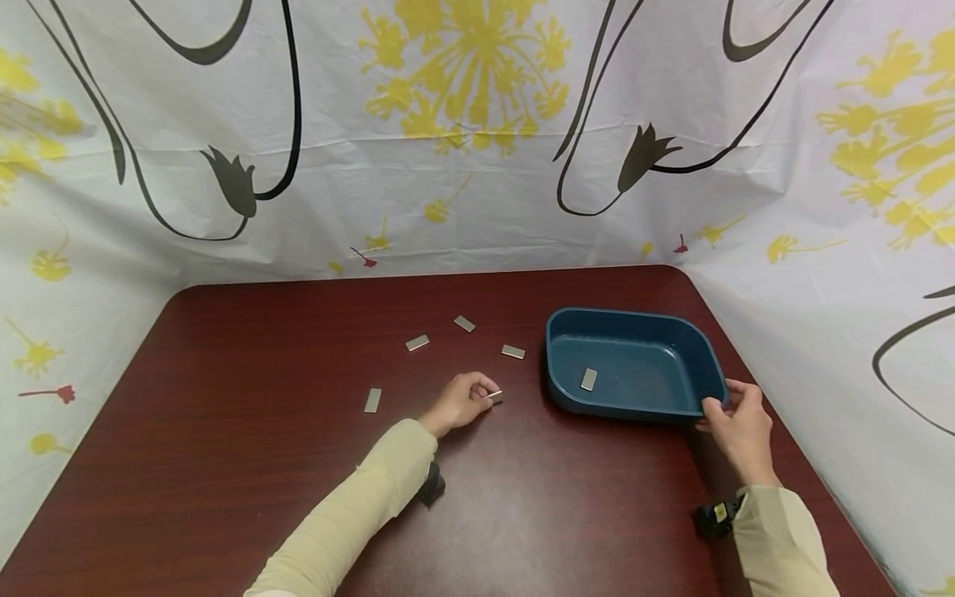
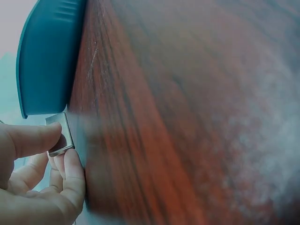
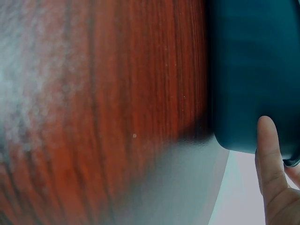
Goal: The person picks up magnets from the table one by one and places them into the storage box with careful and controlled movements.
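Thumb and fingertips of my left hand [image 1: 457, 404] pinch a small flat silver rectangular block [image 1: 495, 397], close over the table left of the blue bin [image 1: 634, 361]. The left wrist view shows the block [image 2: 66, 123] tilted between thumb and fingers. At the bin's near right corner, my right hand [image 1: 743, 429] grips the rim, thumb on top and fingers outside. In the right wrist view one finger lies along the outer wall of the bin [image 3: 253, 70]. One similar block [image 1: 588, 380] lies inside the bin.
Several more silver blocks lie on the brown table [image 1: 224, 431] beyond and left of my left hand, among them one [image 1: 513, 351] near the bin and one [image 1: 373, 400] farther left. A patterned white cloth [image 1: 477, 224] hangs along the table's back and sides.
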A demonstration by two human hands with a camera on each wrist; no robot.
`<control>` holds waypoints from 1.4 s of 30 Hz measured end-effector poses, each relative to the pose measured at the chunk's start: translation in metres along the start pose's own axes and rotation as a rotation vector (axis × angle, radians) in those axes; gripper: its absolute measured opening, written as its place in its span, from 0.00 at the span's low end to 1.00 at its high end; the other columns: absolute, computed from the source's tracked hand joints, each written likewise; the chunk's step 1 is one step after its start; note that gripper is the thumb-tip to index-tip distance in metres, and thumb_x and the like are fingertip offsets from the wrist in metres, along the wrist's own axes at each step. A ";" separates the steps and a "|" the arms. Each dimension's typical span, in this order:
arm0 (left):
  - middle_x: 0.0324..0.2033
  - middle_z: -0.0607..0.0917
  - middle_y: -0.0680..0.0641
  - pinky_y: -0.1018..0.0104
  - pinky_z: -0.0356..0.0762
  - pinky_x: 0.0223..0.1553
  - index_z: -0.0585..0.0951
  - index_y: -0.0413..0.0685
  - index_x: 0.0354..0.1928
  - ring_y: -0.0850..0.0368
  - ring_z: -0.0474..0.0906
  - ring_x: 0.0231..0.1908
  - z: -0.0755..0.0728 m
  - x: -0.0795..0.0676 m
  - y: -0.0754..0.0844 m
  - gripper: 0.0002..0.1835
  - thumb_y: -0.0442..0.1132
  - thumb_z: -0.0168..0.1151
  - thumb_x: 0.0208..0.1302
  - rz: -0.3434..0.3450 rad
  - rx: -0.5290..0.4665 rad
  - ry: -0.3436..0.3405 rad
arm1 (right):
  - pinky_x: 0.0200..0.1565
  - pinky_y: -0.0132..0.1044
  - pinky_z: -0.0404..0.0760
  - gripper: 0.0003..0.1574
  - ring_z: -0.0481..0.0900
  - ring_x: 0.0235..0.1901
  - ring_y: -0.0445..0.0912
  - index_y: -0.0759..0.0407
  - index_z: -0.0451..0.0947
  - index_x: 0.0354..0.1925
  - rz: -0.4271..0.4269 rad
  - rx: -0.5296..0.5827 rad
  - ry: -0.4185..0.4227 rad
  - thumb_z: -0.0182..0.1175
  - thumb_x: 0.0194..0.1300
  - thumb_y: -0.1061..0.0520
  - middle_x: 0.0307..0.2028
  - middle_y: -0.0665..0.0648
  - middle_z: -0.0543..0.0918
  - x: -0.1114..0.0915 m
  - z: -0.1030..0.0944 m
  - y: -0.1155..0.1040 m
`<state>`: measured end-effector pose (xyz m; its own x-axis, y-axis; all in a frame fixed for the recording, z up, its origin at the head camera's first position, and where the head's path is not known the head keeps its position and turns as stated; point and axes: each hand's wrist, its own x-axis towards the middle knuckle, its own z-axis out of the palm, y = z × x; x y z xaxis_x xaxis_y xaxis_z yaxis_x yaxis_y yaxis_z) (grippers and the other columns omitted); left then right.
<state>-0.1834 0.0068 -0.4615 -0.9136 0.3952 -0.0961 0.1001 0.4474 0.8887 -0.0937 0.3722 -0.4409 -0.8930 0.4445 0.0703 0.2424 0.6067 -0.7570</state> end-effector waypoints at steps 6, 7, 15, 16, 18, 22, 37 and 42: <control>0.27 0.76 0.48 0.72 0.69 0.30 0.79 0.38 0.35 0.60 0.70 0.27 0.000 0.001 0.001 0.08 0.26 0.59 0.51 -0.024 -0.028 0.015 | 0.20 0.26 0.75 0.31 0.76 0.16 0.34 0.71 0.49 0.59 -0.007 -0.001 -0.005 0.43 0.61 0.60 0.42 0.70 0.66 0.000 -0.001 0.000; 0.27 0.76 0.47 0.72 0.69 0.30 0.79 0.38 0.35 0.59 0.71 0.27 0.000 0.001 0.001 0.08 0.26 0.59 0.52 -0.028 -0.035 0.013 | 0.20 0.26 0.75 0.31 0.76 0.16 0.34 0.71 0.49 0.59 -0.007 0.000 -0.004 0.43 0.61 0.60 0.42 0.70 0.67 0.000 -0.001 0.000; 0.28 0.77 0.47 0.72 0.69 0.28 0.78 0.38 0.37 0.59 0.72 0.28 -0.002 0.000 0.005 0.08 0.27 0.59 0.52 -0.032 -0.089 -0.011 | 0.20 0.27 0.75 0.31 0.77 0.16 0.37 0.71 0.50 0.59 -0.001 0.003 0.005 0.42 0.60 0.60 0.42 0.71 0.68 -0.001 0.000 0.000; 0.28 0.77 0.47 0.72 0.69 0.28 0.78 0.38 0.37 0.59 0.72 0.28 -0.002 0.000 0.005 0.09 0.27 0.59 0.52 -0.026 -0.098 -0.014 | 0.20 0.27 0.75 0.31 0.77 0.16 0.37 0.72 0.50 0.59 -0.002 0.004 0.005 0.42 0.60 0.60 0.43 0.71 0.68 -0.001 0.000 0.000; 0.27 0.77 0.47 0.72 0.69 0.28 0.77 0.37 0.37 0.60 0.71 0.27 -0.002 0.000 0.006 0.09 0.27 0.59 0.52 -0.015 -0.113 -0.021 | 0.20 0.27 0.76 0.31 0.77 0.16 0.37 0.72 0.50 0.59 -0.003 0.006 0.005 0.42 0.60 0.60 0.43 0.71 0.67 -0.001 0.000 0.000; 0.28 0.77 0.47 0.72 0.69 0.28 0.77 0.36 0.38 0.60 0.71 0.27 -0.001 0.000 0.008 0.09 0.27 0.59 0.52 -0.016 -0.146 -0.026 | 0.20 0.27 0.76 0.31 0.76 0.15 0.36 0.71 0.50 0.59 0.001 0.004 0.006 0.42 0.60 0.60 0.43 0.71 0.67 -0.002 0.000 0.000; 0.29 0.77 0.46 0.73 0.69 0.29 0.77 0.36 0.39 0.61 0.71 0.27 -0.001 0.003 0.012 0.10 0.29 0.60 0.52 -0.013 -0.226 -0.012 | 0.20 0.27 0.76 0.31 0.75 0.15 0.34 0.72 0.50 0.59 0.002 0.010 0.008 0.42 0.60 0.60 0.42 0.71 0.67 -0.002 0.000 -0.001; 0.28 0.77 0.47 0.72 0.72 0.30 0.78 0.36 0.39 0.61 0.72 0.27 -0.001 0.006 0.015 0.11 0.30 0.60 0.53 -0.004 -0.250 -0.018 | 0.20 0.27 0.76 0.30 0.75 0.15 0.34 0.72 0.50 0.59 0.005 0.009 0.013 0.42 0.60 0.61 0.42 0.70 0.67 -0.002 0.001 -0.001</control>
<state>-0.1876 0.0149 -0.4481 -0.9064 0.4091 -0.1053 -0.0058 0.2371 0.9715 -0.0927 0.3706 -0.4411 -0.8866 0.4564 0.0749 0.2435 0.5983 -0.7634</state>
